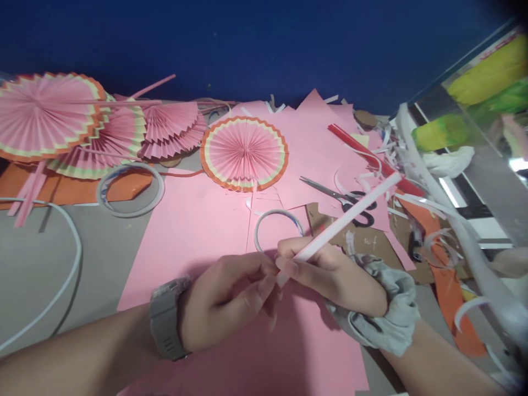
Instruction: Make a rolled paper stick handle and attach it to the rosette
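Head view showed the right hand (322, 269) clamped on a pale pink strip (350, 219), which slanted up to the right and covered part of the scissors (339, 195). The left hand (226, 300) was bunched at the strip's lower end; whether it pinched there, I could not tell (that end was lost among the fingers). Beneath lay pink paper (185, 220), partly hidden. The right hand covered a tape roll's (257, 231) near edge, and the leftmost paper fan (45, 118) was cut off.

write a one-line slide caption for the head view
Right hand gripping a pale strip, left hand at its lower end, over pink paper, with a round pleated fan and scissors beyond.
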Tool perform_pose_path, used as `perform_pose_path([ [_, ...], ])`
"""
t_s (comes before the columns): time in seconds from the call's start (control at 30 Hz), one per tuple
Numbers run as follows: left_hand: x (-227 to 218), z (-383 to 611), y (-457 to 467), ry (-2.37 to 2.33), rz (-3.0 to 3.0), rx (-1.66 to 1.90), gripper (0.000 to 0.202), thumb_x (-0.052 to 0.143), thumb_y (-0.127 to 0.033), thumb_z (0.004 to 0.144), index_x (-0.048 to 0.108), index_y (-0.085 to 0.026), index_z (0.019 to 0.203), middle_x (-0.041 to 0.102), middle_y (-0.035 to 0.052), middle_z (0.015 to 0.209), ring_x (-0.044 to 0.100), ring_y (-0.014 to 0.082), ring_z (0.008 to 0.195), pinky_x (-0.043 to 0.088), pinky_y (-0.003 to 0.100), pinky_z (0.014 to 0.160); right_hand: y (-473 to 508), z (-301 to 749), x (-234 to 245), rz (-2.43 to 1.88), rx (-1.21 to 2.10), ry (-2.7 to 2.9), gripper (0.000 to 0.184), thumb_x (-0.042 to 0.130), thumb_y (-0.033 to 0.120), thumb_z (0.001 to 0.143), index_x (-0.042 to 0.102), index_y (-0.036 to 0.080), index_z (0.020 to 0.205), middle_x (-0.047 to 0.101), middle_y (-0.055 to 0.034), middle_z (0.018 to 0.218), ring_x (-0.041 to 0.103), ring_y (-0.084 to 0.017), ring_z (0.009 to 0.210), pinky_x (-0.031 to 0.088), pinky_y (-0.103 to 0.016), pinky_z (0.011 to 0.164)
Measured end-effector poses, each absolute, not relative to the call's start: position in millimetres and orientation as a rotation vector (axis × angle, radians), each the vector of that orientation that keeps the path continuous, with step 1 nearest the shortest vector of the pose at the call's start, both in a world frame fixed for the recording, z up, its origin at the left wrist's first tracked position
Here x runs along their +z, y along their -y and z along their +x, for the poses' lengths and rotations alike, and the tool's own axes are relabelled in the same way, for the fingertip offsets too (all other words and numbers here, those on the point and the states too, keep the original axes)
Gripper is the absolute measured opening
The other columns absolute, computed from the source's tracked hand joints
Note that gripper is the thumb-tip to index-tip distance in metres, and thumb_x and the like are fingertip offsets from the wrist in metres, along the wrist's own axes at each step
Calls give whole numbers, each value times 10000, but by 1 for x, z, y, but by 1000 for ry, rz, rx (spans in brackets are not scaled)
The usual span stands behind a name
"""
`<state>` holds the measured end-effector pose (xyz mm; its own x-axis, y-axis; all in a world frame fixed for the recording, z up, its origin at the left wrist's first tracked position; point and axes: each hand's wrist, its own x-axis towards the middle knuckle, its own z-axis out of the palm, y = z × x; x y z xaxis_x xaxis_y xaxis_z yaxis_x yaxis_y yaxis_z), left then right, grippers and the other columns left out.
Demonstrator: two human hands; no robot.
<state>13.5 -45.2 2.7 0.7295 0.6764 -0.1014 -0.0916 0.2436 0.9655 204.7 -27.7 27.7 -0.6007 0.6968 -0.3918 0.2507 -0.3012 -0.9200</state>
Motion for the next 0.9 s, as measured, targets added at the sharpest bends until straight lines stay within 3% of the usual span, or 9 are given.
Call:
perform_pose_path([
  [0.2,2,15,45,-520,1171,571,200,358,-220,957,471,-141,812,562,9,689,584,84,589,475,208,609,29,206,22,-1158,2011,1578,340,482,446,873,427,183,665,350,41,617,312,-82,531,272,-235,494],
  [0.47,1,12,45,-552,1279,595,195,357,-225,960,494,-141,849,572,17,723,589,83,623,477,207,631,28,202,22,-1054,1984,1523,308,464,435,887,477,188,703,506,0,676,496,-120,618,385,-259,557],
  [0.67,2,12,46,-613,1434,643,159,340,-199,961,462,-157,869,586,5,732,579,72,640,450,187,623,38,198,16,-1318,1232,1385,288,368,314,944,379,218,674,348,48,599,345,-99,502,329,-251,495],
  [0.8,1,10,46,-725,1585,741,123,358,-132,931,446,-173,856,561,-9,745,526,74,665,421,194,643,45,200,21,-1156,539,1993,171,447,145,848,423,219,695,442,20,628,406,-131,565,322,-278,533],
  [0.9,0,9,45,-778,1733,834,122,393,-69,866,406,-183,824,514,-15,726,474,90,657,396,214,637,42,199,22,-1041,279,2416,153,462,84,751,444,208,664,428,19,569,354,-138,543,276,-278,508],
])
